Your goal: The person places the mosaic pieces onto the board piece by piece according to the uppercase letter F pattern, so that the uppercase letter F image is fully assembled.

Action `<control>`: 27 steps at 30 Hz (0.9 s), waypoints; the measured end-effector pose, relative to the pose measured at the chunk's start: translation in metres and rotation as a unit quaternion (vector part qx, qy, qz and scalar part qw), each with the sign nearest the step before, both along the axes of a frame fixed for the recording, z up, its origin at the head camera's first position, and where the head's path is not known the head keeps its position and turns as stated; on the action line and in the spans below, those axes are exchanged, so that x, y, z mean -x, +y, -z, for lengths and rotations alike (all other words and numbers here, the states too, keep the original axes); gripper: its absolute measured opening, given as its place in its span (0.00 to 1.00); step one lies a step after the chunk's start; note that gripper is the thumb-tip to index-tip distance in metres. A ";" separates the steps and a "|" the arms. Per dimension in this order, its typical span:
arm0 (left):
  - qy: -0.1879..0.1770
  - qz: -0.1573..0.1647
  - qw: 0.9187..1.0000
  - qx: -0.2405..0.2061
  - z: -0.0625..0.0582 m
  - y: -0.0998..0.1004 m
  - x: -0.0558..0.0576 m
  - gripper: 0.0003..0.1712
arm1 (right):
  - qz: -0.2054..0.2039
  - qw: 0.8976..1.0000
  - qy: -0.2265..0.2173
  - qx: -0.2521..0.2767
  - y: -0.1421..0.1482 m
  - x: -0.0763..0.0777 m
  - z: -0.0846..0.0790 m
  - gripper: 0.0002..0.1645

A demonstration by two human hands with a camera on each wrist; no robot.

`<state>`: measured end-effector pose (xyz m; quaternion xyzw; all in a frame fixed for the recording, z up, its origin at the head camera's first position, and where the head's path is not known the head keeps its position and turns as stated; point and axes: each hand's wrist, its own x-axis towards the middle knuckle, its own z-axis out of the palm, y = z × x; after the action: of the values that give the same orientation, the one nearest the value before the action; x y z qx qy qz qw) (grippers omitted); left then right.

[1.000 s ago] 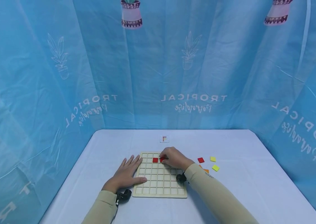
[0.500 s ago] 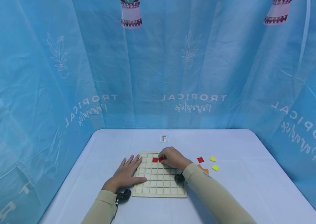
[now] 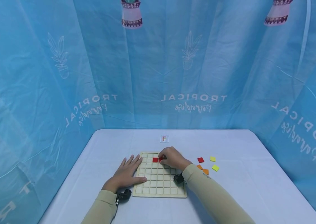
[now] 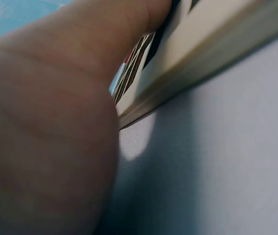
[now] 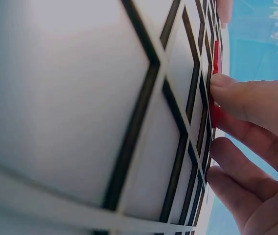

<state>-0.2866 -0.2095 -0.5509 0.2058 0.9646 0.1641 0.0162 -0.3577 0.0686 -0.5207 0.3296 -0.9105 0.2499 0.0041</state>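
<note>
A pale wooden grid board (image 3: 156,196) lies flat on the white table. One red square tile (image 3: 155,160) sits in a cell of its second row from the far edge. Just right of that, my right hand (image 3: 173,157) pinches another red tile (image 5: 215,116) between thumb and fingers, down at the grid. Its other fingers are bent close to the board in the right wrist view, and part of this tile is hidden. My left hand (image 3: 125,174) lies spread along the board's left side, thumb (image 3: 139,179) over the frame and fingertips at the upper left edge.
Right of the board lie a loose red tile (image 3: 200,160), two yellow tiles (image 3: 215,168) and orange tiles (image 3: 205,171), close to the right sleeve. Behind the board is a small card (image 3: 164,138) with a printed grid pattern. Blue curtains (image 3: 146,77) surround the table (image 3: 239,193).
My right hand has shifted slightly left with its red tile, which now sits closer to the first red tile. The left hand stays where it was.
</note>
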 end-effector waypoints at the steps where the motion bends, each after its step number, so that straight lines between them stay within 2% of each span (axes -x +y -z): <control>1: 0.000 0.000 1.000 0.000 0.000 0.000 0.000 0.64 | 0.000 1.000 -0.001 -0.001 0.000 0.000 0.000 0.12; 13: 0.000 -0.001 1.000 0.001 0.001 0.001 0.001 0.64 | 0.021 0.999 -0.030 0.003 0.004 -0.001 0.001 0.14; 22: -0.003 0.001 1.000 -0.007 0.002 0.000 0.002 0.64 | 0.026 0.999 -0.015 0.010 0.019 -0.001 0.001 0.14; 27: -0.003 0.001 1.000 -0.006 0.001 0.000 0.002 0.64 | 0.055 0.997 -0.039 0.023 0.031 -0.003 0.000 0.14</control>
<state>-0.2887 -0.2096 -0.5523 0.2065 0.9633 0.1706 0.0183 -0.3550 0.0994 -0.5205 0.2691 -0.9205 0.2831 -0.0096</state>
